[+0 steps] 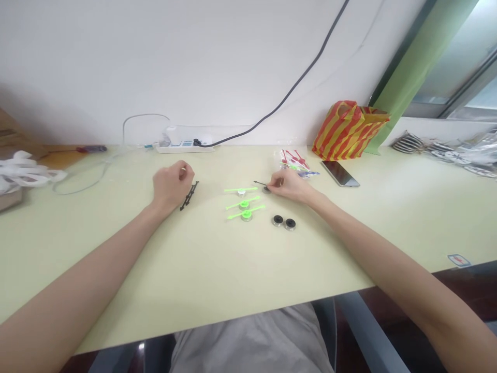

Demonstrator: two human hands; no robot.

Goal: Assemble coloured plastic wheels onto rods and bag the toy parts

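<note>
Loosely curled, my left hand [173,184] rests on the table with nothing visible in its fingers. Right beside it lie several black arrow-shaped pointers [189,196], close together. My right hand [289,185] pinches a black arrow pointer [259,183] over a small round black base [266,189]; the fingers hide where the two meet. Between the hands are three round bases with green arrow pointers on top: a far one [241,191], a middle one [244,205] and a near one [246,215]. Two round bases with black tops [278,220] sit side by side, nearer to me.
Behind my right hand is a clear bag [294,159] with red and green pointers. A phone [340,173] and a red-yellow striped bag [349,130] are farther right. A power strip [185,148] with a dark cable [289,96] lies along the wall. White strips [27,171] are at left.
</note>
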